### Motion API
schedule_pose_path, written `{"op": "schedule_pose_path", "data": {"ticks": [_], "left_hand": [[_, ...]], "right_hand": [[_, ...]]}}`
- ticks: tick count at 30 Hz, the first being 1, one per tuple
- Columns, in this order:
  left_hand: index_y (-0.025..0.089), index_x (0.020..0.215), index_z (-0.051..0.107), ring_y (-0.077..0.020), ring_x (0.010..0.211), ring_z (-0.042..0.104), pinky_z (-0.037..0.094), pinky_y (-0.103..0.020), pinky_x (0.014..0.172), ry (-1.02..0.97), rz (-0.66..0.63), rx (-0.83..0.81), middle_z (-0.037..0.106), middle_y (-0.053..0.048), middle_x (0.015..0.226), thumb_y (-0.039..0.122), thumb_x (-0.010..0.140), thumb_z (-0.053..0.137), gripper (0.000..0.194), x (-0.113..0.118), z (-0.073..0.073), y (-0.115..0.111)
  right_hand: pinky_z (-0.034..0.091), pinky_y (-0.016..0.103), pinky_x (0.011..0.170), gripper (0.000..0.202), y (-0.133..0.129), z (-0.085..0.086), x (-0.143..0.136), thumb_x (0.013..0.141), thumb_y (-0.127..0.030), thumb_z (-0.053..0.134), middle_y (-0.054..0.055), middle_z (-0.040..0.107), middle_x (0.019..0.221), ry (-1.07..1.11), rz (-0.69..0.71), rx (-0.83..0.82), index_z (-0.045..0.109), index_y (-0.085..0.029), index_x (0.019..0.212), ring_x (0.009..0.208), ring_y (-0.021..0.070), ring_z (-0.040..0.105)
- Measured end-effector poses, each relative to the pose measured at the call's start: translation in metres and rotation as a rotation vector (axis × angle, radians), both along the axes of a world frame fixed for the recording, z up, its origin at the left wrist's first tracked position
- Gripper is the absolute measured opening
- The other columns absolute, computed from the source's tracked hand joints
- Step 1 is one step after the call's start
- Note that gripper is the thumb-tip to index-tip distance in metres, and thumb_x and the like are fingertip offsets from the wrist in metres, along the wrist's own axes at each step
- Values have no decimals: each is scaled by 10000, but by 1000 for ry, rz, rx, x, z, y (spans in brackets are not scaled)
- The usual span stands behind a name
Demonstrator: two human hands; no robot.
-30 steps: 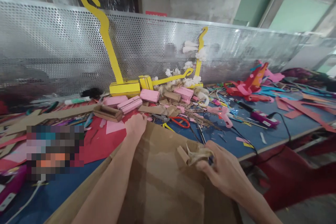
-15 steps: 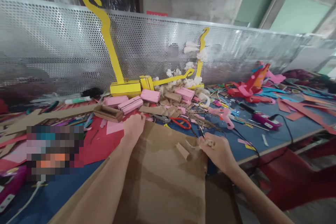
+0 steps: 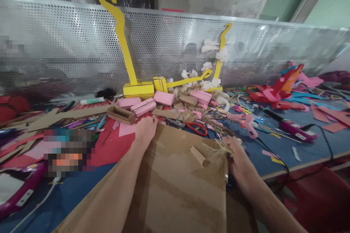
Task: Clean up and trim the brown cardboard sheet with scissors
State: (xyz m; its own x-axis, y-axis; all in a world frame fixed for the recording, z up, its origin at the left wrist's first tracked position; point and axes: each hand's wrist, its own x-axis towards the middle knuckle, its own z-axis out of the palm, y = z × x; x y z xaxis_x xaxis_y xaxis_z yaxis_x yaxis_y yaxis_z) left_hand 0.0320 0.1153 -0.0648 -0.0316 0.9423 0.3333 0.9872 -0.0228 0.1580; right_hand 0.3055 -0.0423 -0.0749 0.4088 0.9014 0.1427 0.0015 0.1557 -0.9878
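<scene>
While the left hand (image 3: 146,131) clasps the far left corner of a cardboard sheet (image 3: 175,185) at the near edge of the blue table (image 3: 269,165), apparently steadying it, the right hand (image 3: 238,153) pinches frayed paper (image 3: 217,150) at its far right corner

Large sheet (image 3: 182,178): matt cardboard, roughly torn. Partition (image 3: 166,45): shiny metal.

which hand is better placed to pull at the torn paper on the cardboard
Probably the right hand: it is already at the torn paper, by the cardboard's far right corner. The left hand is at the far left corner, across the sheet.
</scene>
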Motion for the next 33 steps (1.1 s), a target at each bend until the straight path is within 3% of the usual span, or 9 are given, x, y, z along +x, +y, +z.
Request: {"op": "schedule_pose_path", "data": {"ticks": [4, 7, 11, 14, 16, 20, 25, 30, 33], "left_hand": [[113, 974, 764, -330, 926, 763, 568, -401, 831, -6, 9, -14, 779, -201, 976, 370, 1031, 309, 526, 2, -1, 1], [107, 989, 764, -331, 935, 761, 564, -405, 844, -7, 12, -24, 776, -211, 990, 354, 1021, 333, 499, 5, -2, 2], [103, 1007, 759, -342, 952, 758, 562, -416, 848, -5, 20, -17, 772, -215, 1010, 357, 1021, 322, 506, 7, -3, 3], [105, 992, 762, -348, 939, 760, 563, -419, 834, -5, 21, -14, 774, -211, 991, 356, 1018, 325, 504, 6, -4, 4], [106, 993, 762, -347, 939, 760, 563, -417, 832, -7, 23, -9, 775, -210, 983, 355, 1017, 327, 502, 6, -5, 4], [109, 983, 763, -348, 938, 760, 564, -419, 826, -16, 20, -4, 775, -211, 985, 354, 1015, 324, 503, 5, -6, 6], [110, 994, 761, -350, 937, 761, 566, -424, 821, -31, 9, -9, 774, -213, 993, 340, 1011, 320, 497, 5, -6, 6], [115, 991, 762, -343, 934, 763, 566, -416, 824, -44, 3, -13, 776, -212, 989, 350, 1010, 329, 493, 4, -6, 6], [114, 995, 761, -344, 931, 763, 568, -412, 817, -46, 3, -8, 775, -212, 996, 353, 1009, 329, 494, 4, -7, 6]], "right_hand": [[320, 263, 460, 414, -10, 0, 18, 905, -530, 588, -48, 431, 542, -234, 10, -12, 408, -251, 657, 472, 132, 376], [342, 269, 516, 418, -26, 3, 38, 876, -530, 676, -48, 432, 568, -736, -68, 40, 472, -234, 663, 525, 137, 405], [502, 329, 796, 247, -37, 11, 42, 981, -437, 577, 71, 619, 990, -1140, -63, 218, 586, -218, 1094, 877, 216, 604], [509, 401, 978, 496, -34, 12, 33, 1018, -395, 525, 138, 552, 1239, -1209, 32, 238, 405, -231, 1470, 1143, 260, 586], [493, 448, 1046, 626, -31, 9, 28, 989, -446, 578, 157, 480, 1343, -1274, 106, 206, 349, -269, 1543, 1273, 297, 526], [453, 505, 1117, 725, -27, 10, 22, 840, -640, 713, 162, 372, 1443, -1341, 212, 49, 520, -264, 1429, 1393, 367, 429], [467, 549, 1092, 771, -30, 30, 20, 735, -745, 742, 214, 338, 1475, -1423, 336, -66, 626, -178, 1244, 1366, 422, 455], [518, 559, 985, 712, -16, 56, 28, 748, -777, 699, 216, 357, 1534, -1657, 560, 56, 650, -187, 1145, 1327, 429, 493], [492, 471, 985, 443, 1, 64, 31, 879, -606, 694, 159, 537, 1398, -1818, 767, 278, 677, -204, 1065, 1258, 331, 543]]}}
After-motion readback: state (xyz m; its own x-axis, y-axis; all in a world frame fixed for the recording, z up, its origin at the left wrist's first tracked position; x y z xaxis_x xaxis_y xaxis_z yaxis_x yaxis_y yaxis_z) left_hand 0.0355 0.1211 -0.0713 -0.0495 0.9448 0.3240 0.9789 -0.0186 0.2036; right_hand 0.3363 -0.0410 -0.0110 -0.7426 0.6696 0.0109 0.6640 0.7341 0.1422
